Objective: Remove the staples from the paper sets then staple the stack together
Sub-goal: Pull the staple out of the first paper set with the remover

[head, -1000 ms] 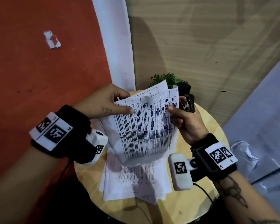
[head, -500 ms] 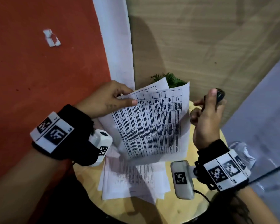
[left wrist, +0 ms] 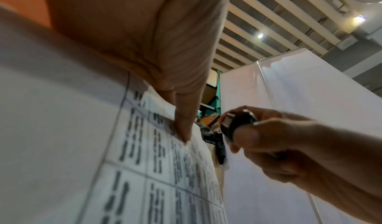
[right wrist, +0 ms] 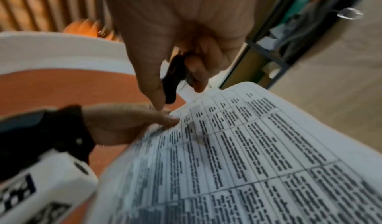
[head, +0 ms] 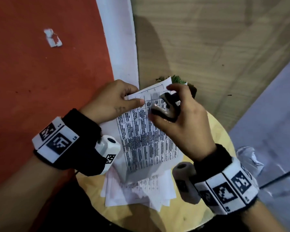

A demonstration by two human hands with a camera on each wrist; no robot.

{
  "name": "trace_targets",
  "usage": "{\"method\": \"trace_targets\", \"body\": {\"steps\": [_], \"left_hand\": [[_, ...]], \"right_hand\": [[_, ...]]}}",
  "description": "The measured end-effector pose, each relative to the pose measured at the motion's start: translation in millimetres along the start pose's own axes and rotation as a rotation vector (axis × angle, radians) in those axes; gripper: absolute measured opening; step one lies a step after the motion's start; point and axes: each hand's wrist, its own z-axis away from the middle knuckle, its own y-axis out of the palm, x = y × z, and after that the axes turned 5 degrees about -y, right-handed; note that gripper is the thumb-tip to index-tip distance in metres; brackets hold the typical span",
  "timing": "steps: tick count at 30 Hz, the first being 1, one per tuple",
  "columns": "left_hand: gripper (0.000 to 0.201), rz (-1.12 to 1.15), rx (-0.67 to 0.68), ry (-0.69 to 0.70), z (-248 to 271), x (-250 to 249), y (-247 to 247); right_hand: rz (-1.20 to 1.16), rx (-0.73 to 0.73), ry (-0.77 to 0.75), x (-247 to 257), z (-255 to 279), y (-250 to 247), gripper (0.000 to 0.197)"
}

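My left hand [head: 120, 101] pinches the top left corner of a printed paper set [head: 146, 139], thumb on the front sheet, and holds it raised above the table. The same paper set [right wrist: 258, 154] fills the right wrist view and the paper set [left wrist: 144, 170] runs along the left wrist view. My right hand [head: 179, 118] grips a black and silver staple remover [head: 166, 106] in front of the sheet's upper part, its claws pointing left toward my left thumb. The staple remover [left wrist: 237, 123] and staple remover [right wrist: 173, 80] show between thumb and fingers. No staple is visible.
A loose pile of printed sheets [head: 141, 191] lies on the small round wooden table [head: 216, 131] under the raised set. A small green plant [head: 177, 79] stands at the table's far edge. Crumpled clear plastic [head: 248, 156] lies to the right, and the floor is orange.
My right hand swung from the table's right side to the front of the raised sheet, bringing the staple remover close to the top left corner. My left hand kept its hold.
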Motion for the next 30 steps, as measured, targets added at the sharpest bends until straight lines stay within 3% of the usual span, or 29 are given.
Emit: {"method": "trace_targets", "body": {"steps": [3, 7, 15, 21, 30], "left_hand": [[0.039, 0.068, 0.002, 0.001, 0.3, -5.4, -2.0], [0.048, 0.114, 0.069, -0.03, -0.2, -11.4, -4.8], [0.049, 0.18, 0.132, -0.069, -0.6, -13.3, -4.2], [0.013, 0.235, 0.222, -0.108, 1.9, -26.1, -6.2], [0.012, 0.304, 0.262, -0.174, -1.0, -30.4, -6.3]], "right_hand": [[0.109, 0.018, -0.178, 2.9, -5.4, 2.5, 0.039], [0.166, 0.063, -0.295, 0.7, -12.8, 4.4, 0.035], [0.219, 0.173, -0.319, -1.7, -18.9, 2.1, 0.039], [0.281, 0.233, -0.325, 2.1, -21.3, -2.2, 0.037], [0.373, 0.29, -0.418, 4.0, -23.8, -7.2, 0.026]]}}
